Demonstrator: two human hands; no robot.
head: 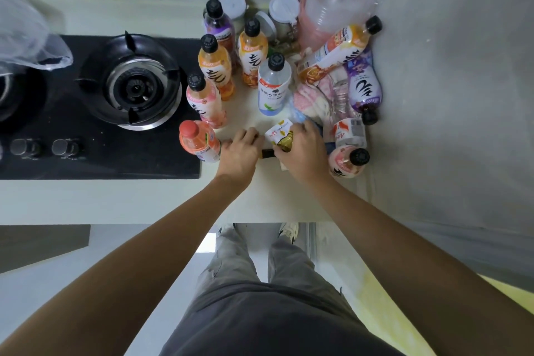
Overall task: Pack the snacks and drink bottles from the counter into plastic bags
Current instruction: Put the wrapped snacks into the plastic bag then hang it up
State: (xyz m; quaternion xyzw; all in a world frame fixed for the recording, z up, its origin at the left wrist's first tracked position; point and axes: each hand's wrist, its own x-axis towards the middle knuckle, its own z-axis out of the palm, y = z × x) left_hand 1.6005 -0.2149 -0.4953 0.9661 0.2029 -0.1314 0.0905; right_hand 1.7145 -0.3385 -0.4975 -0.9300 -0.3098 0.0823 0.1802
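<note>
Lying beside the black gas hob [101,113], a white-and-gold snack packet [281,135], its print unreadable, is being gripped by the right hand [303,150]; the left hand [241,150] is being kept curled, its hold unclear.

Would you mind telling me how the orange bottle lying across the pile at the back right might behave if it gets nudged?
The orange bottle lies tilted on soft packets, so it may roll or slide off. It looks full, so probably heavy.
</note>
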